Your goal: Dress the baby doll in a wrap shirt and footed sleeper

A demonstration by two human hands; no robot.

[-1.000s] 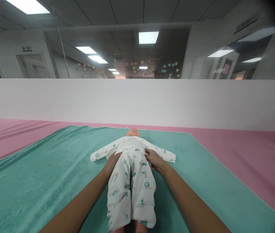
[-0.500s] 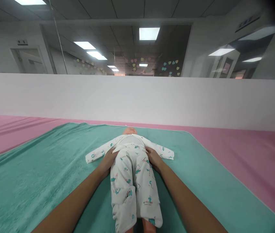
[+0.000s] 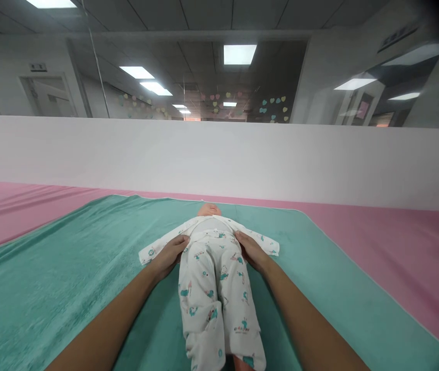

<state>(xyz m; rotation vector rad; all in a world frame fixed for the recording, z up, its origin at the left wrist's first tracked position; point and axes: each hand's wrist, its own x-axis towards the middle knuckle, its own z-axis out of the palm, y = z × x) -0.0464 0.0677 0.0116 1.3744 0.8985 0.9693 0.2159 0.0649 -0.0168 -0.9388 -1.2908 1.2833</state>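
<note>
A baby doll (image 3: 210,209) lies on its back on a teal blanket (image 3: 68,278), head away from me. It wears a white printed top (image 3: 261,242) and matching white printed trousers (image 3: 215,293). My left hand (image 3: 168,252) rests against the doll's left hip at the trouser waistband, fingers curled on the fabric. My right hand (image 3: 250,251) lies against the other hip at the waistband, fingers pressed along the cloth. A bare foot shows at the bottom edge below the trouser leg.
The teal blanket lies on a pink sheet (image 3: 397,247). A low white partition (image 3: 219,154) runs across behind the doll's head, with glass and a lit room beyond.
Both hands have slid the trouser waistband a little further up the doll's body. The left hand, tucked under the doll's side before, now lies in the open beside the hip.
</note>
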